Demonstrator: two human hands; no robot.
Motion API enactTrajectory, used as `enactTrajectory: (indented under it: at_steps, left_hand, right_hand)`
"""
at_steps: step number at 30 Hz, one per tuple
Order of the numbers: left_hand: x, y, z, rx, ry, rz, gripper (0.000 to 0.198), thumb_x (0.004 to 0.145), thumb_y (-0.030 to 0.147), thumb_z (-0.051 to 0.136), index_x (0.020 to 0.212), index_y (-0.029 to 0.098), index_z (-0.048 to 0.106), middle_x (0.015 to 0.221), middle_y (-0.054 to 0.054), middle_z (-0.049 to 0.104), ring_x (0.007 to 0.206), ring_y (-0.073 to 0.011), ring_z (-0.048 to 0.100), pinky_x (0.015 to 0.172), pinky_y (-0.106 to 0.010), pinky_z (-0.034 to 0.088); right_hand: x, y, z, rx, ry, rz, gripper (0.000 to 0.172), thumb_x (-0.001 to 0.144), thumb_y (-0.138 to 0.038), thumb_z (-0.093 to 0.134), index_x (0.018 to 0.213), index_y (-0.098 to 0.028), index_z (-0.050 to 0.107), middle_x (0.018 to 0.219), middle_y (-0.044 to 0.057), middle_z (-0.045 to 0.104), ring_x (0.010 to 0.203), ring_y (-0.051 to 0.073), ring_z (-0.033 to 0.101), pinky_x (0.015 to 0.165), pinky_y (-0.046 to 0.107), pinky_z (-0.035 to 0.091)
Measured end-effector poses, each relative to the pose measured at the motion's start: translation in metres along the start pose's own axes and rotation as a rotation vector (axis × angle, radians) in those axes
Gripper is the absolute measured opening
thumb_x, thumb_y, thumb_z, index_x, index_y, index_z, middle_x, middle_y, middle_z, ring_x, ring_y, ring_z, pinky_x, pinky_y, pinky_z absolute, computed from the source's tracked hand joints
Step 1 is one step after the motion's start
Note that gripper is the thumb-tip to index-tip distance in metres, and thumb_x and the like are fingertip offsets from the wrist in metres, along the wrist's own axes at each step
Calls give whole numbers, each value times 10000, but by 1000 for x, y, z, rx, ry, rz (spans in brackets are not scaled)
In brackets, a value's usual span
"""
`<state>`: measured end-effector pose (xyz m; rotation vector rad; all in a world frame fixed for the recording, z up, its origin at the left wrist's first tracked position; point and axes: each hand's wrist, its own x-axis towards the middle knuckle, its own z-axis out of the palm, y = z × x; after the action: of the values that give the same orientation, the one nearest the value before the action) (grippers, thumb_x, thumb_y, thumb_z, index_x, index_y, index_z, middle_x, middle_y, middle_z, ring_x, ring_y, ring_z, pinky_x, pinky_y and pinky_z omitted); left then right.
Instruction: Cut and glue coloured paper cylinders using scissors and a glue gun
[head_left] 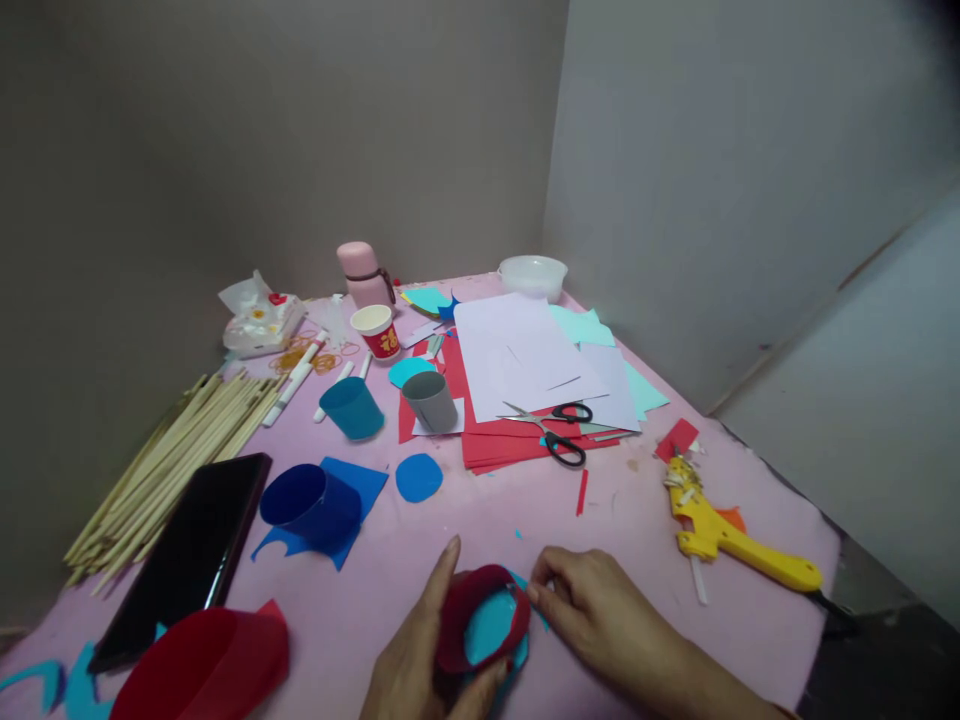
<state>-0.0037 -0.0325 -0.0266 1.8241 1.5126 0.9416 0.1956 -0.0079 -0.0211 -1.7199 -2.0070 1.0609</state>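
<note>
My left hand (431,650) is wrapped round a short red paper tube (454,625) near the front edge of the table. Light blue paper (491,625) shows through the tube's open top and sticks out around its base. At the tube's right side, my right hand (585,605) has its thumb and fingers pinched together on the edge of that light blue paper. The fingertips hide the exact spot. A dark blue paper tube (322,510) stands on a blue paper piece behind my left hand. A larger red paper tube (202,660) is at the lower left.
A yellow glue gun (742,545) lies at the right, and scissors (551,425) rest on stacked red and white paper (517,350). Teal (351,408) and grey (431,402) tubes stand behind. To the left are a black phone (187,545) and wooden sticks (176,455).
</note>
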Motion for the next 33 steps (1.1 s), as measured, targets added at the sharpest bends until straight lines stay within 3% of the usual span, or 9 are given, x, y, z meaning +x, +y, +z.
enactTrajectory:
  at_steps: [3,5,8,12,15,18,23,28,33]
  left_hand:
    - [1,-4,-1,19,-53,114,666,745,256,589,1367,365,375,1197,-13,696,1018,-253,678,896,-349,530]
    - [0,-10,1,45,-82,137,697,727,222,599,1366,385,372,1214,-21,687,1052,-271,663,893,-377,533]
    - [-3,-18,3,-12,-97,100,719,744,415,641,1389,376,328,1369,-88,561,1199,-326,554,958,-493,477]
    - [1,-20,-9,-319,-51,43,737,782,653,452,1429,385,219,1467,-89,437,1301,-313,441,1028,-537,390]
    - [9,-13,-23,-440,-57,-199,529,854,537,445,1358,386,385,1457,-31,462,1310,-267,435,1064,-470,366]
    - [18,-3,-27,-553,-139,-464,360,825,446,554,1154,318,626,1256,-42,663,1199,-276,561,1051,-459,390]
    - [29,9,-16,-636,-263,-483,279,738,423,670,956,265,744,1037,-42,761,1035,-257,644,946,-364,467]
    - [32,-2,-10,-715,-496,-567,292,679,436,723,740,151,738,660,-6,693,612,-142,563,600,-238,435]
    - [25,-10,-9,-718,-549,-681,339,611,444,755,590,129,633,487,50,527,463,-82,394,461,-206,293]
  right_hand:
    - [1,-3,1,-69,26,-15,175,836,-276,536,956,-215,649,645,8,689,598,178,594,547,243,327]
    - [1,-4,2,-94,34,-11,143,822,-250,541,882,-225,668,647,4,680,597,170,580,554,245,314]
    - [2,-4,2,6,64,19,107,761,-199,571,778,-214,676,565,-30,584,535,139,499,527,236,278]
    - [4,0,-1,413,70,79,62,701,-161,573,659,-183,612,471,-88,366,465,99,344,463,217,219]
    - [7,2,-2,561,8,84,69,718,-224,547,670,-180,569,481,-94,357,450,88,312,429,200,213]
    - [8,2,0,661,-49,60,110,724,-283,547,699,-176,560,504,-79,433,450,86,354,438,192,256]
    - [6,3,7,707,-91,18,194,746,-362,566,719,-170,559,532,-56,496,462,91,423,467,196,317]
    - [2,5,2,550,-15,-80,119,778,-274,576,725,-169,590,524,-74,426,485,96,386,482,204,283]
    - [-1,7,-7,-247,282,-589,223,878,-130,395,840,-169,611,651,26,620,564,156,515,566,273,321]
